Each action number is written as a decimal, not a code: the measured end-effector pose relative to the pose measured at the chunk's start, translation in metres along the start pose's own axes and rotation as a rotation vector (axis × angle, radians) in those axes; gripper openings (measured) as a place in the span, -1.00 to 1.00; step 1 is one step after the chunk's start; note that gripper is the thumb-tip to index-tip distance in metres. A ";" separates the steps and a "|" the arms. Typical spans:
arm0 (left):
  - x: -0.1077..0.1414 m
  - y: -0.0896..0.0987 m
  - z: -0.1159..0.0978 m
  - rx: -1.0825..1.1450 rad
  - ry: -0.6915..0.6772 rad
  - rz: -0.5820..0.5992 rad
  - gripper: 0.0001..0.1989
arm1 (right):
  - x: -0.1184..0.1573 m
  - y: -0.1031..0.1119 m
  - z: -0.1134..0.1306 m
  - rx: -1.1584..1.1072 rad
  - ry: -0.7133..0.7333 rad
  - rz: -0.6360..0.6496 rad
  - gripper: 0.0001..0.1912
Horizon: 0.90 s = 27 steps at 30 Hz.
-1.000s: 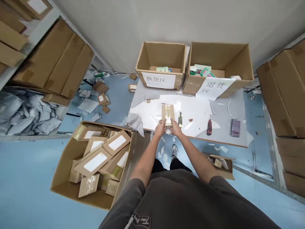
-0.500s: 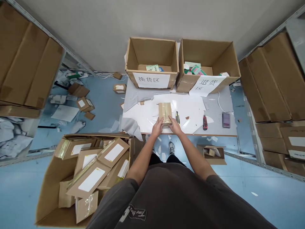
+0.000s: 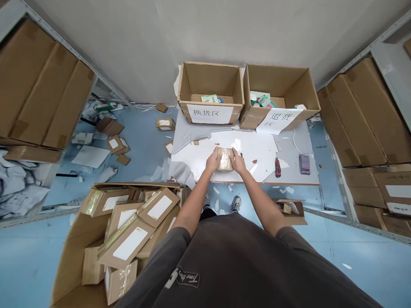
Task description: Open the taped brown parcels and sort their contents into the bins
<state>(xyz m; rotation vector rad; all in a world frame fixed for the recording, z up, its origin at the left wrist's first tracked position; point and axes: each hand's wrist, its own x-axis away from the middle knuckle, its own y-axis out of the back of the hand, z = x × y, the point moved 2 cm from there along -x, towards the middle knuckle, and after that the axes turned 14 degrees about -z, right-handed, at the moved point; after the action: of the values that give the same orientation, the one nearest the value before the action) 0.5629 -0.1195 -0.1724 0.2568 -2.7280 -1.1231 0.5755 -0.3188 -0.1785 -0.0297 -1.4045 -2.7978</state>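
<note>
Between my two hands is a small taped cardboard box [image 3: 225, 160], over the white-covered part of the table [image 3: 199, 154]. My left hand [image 3: 213, 161] is closed on its left side, and my right hand [image 3: 237, 161] grips its right side. Shiny clear tape runs over the face turned toward me. Just beyond my right hand, a dark utility knife is mostly hidden by the fingers. Farther right lie a red and black utility knife [image 3: 278, 167] and a blurred purple rectangular item [image 3: 304, 164].
Two open cartons with paper signs, a left one [image 3: 210, 114] and a right one [image 3: 253, 117], stand at the table's back. A large carton [image 3: 72, 252] full of labelled parcels is at my left. Shelves with boxes [image 3: 41, 85] flank both sides. Small boxes [image 3: 165, 124] and scraps lie on the floor.
The small box has been tipped in my hands, so a different, tape-covered face shows. My hands have moved up along its sides, and the right one now covers most of the nearby knife.
</note>
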 end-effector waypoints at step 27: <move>0.011 -0.040 0.044 0.149 -0.074 0.090 -0.27 | -0.007 -0.022 -0.029 -0.027 0.083 0.096 -0.26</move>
<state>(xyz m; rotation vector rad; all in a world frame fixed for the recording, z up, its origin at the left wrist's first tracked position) 0.5455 -0.1199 -0.2305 0.1129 -2.8606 -0.9253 0.5814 -0.3291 -0.2137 0.0178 -1.3113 -2.7069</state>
